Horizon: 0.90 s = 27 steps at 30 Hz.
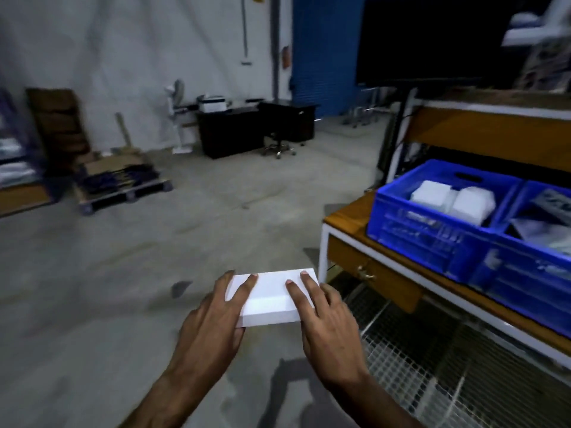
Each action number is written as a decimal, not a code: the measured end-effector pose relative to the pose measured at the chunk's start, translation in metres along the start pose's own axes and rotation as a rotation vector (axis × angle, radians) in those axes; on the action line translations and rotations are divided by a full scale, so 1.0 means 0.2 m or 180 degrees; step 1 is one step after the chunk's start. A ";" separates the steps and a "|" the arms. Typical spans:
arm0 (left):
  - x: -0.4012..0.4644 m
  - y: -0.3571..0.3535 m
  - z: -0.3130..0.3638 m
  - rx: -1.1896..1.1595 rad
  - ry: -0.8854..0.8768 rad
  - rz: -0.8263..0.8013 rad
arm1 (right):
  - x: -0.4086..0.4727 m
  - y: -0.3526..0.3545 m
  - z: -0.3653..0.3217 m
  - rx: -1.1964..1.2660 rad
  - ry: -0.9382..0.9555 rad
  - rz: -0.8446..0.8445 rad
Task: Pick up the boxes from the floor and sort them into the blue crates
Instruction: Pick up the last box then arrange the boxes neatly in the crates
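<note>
Flat white rectangular cardboard box [272, 299] grasped between both hands.
Left hand [213, 322] and right hand [327, 316] clasp its ends, left of the blue plastic crate [432, 236].

two hands are in view, the left hand [213, 319] and the right hand [324, 316], and they hold one white box [272, 296] between them. two blue crates [432, 230] stand side by side on the wooden table [346, 216], near its front edge. the left crate has two white boxes [451, 200] inside; what lies in the right crate [531, 273] is too blurred to count. far back there are one dark desk [234, 128], one office chair [278, 143] and one pallet [123, 189].
</note>
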<state>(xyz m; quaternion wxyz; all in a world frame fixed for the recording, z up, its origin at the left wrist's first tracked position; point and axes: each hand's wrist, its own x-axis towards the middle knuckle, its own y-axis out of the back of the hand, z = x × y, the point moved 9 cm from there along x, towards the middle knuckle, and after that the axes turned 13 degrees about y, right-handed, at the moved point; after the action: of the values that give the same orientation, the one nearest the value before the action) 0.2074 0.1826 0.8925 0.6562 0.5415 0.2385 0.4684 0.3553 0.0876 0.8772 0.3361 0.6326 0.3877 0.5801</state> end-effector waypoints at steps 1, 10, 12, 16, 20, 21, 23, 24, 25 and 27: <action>0.08 -0.03 0.12 -0.0037 -0.0088 0.0009 | 0.01 0.05 0.13 -0.0068 -0.0105 0.0055; 0.63 -0.36 1.12 -0.0616 -0.0901 -0.0144 | -0.08 0.35 1.13 -0.0572 -0.0928 0.0016; 0.71 -0.40 1.30 -0.0635 -0.1052 -0.0183 | -0.09 0.40 1.28 -0.0696 -0.1151 0.0084; 0.91 -0.47 1.62 -0.0717 -0.1436 -0.0229 | -0.09 0.49 1.56 -0.0778 -0.1545 0.0293; 1.11 -0.56 1.91 -0.0990 -0.1844 -0.0251 | -0.04 0.57 1.78 -0.0965 -0.1813 0.0604; 1.17 -0.59 1.98 -0.1069 -0.1917 -0.0269 | -0.02 0.59 1.84 -0.0994 -0.1840 0.0660; 1.29 -0.64 2.10 -0.1185 -0.2032 -0.0259 | 0.01 0.62 1.94 -0.1081 -0.1864 0.0765; 1.35 -0.67 2.15 -0.1197 -0.2084 -0.0241 | 0.03 0.62 2.00 -0.1151 -0.1887 0.0808; 1.42 -0.69 2.20 -0.1197 -0.2145 -0.0230 | 0.05 0.62 2.05 -0.1207 -0.1938 0.0828; 1.54 -0.73 2.29 -0.1188 -0.2249 -0.0252 | 0.09 0.61 2.16 -0.1187 -0.2075 0.0789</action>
<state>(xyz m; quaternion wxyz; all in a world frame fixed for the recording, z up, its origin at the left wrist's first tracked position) 0.7726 0.2316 0.9528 0.8024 0.5310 -0.0703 0.2629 0.7974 0.0570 0.9481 0.4780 0.7538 0.0693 0.4454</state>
